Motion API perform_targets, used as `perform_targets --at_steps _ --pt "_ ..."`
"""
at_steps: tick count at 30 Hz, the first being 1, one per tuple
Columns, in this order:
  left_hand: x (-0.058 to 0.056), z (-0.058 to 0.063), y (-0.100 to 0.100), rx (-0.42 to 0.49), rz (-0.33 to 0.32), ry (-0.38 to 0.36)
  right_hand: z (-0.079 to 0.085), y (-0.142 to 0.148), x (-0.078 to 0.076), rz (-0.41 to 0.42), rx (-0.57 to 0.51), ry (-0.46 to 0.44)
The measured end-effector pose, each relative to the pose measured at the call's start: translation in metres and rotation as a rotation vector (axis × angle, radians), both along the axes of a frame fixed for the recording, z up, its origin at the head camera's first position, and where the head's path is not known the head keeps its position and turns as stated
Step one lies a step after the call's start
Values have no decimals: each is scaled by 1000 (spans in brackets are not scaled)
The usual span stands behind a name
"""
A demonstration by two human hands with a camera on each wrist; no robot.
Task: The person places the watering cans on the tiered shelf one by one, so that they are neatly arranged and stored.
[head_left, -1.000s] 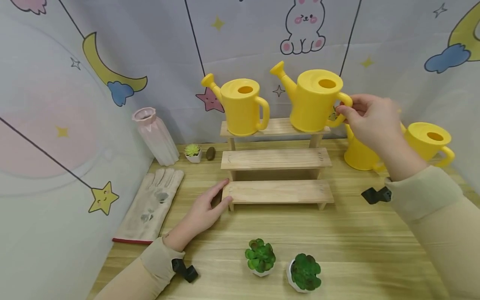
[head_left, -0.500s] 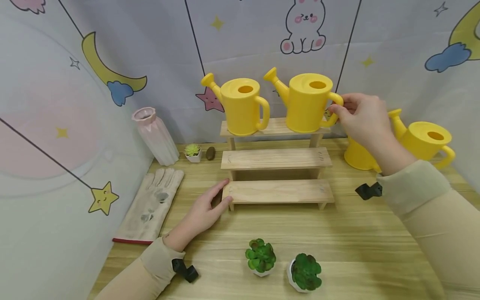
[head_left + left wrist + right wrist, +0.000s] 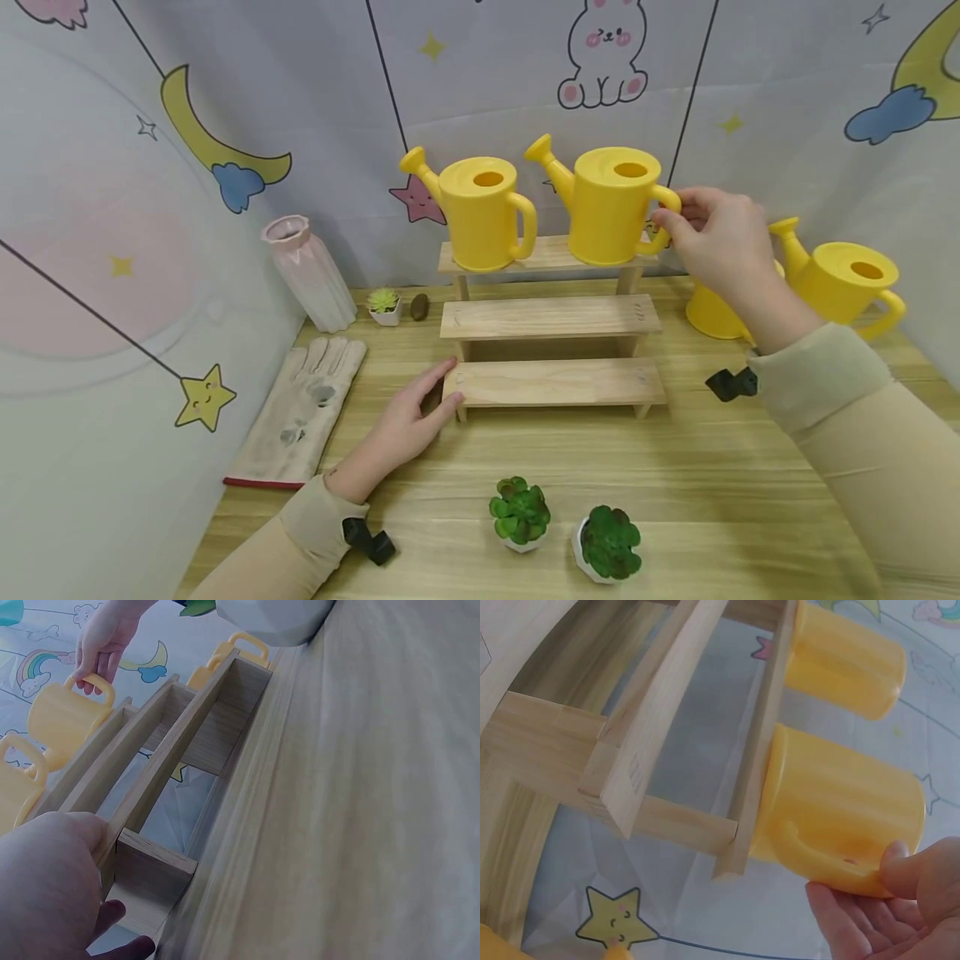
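Note:
A yellow watering can (image 3: 613, 204) stands at the right end of the top step of the wooden stand (image 3: 555, 317), spout to the left. My right hand (image 3: 723, 237) pinches its handle between thumb and fingers, as the right wrist view also shows around the handle (image 3: 817, 862). A second yellow watering can (image 3: 480, 212) is upright at the left end of that step. My left hand (image 3: 408, 421) rests against the left end of the lowest step, thumb near the front edge and a finger near the back. In the left wrist view, the left hand (image 3: 52, 885) touches the stand's end.
Two more watering cans, one (image 3: 712, 312) partly hidden by my right arm and another (image 3: 843, 283), stand right of the stand. Two potted succulents (image 3: 520, 512) (image 3: 610, 542) are in front. Left are a glove (image 3: 300, 417), a vase (image 3: 311, 275), a small plant (image 3: 385, 307) and a dark stone (image 3: 420, 307).
My right hand has moved left and slightly down with the watering can, which has gone from tilted to upright on the top step. The left hand has stayed in place.

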State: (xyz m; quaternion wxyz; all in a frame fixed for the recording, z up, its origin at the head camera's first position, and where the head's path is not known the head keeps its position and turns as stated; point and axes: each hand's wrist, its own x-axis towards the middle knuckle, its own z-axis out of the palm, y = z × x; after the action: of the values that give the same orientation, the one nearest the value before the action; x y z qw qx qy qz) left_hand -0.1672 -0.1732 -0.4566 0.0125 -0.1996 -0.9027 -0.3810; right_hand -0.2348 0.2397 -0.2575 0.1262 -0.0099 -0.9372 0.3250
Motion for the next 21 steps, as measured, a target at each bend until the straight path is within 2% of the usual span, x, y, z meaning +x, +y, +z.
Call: perform_targets --at_steps 12,21 --pt "-2 -1 3 11 -9 7 1 3 5 -8 6 32" --pt "0 -2 1 18 -2 47 2 0 6 9 -19 27"
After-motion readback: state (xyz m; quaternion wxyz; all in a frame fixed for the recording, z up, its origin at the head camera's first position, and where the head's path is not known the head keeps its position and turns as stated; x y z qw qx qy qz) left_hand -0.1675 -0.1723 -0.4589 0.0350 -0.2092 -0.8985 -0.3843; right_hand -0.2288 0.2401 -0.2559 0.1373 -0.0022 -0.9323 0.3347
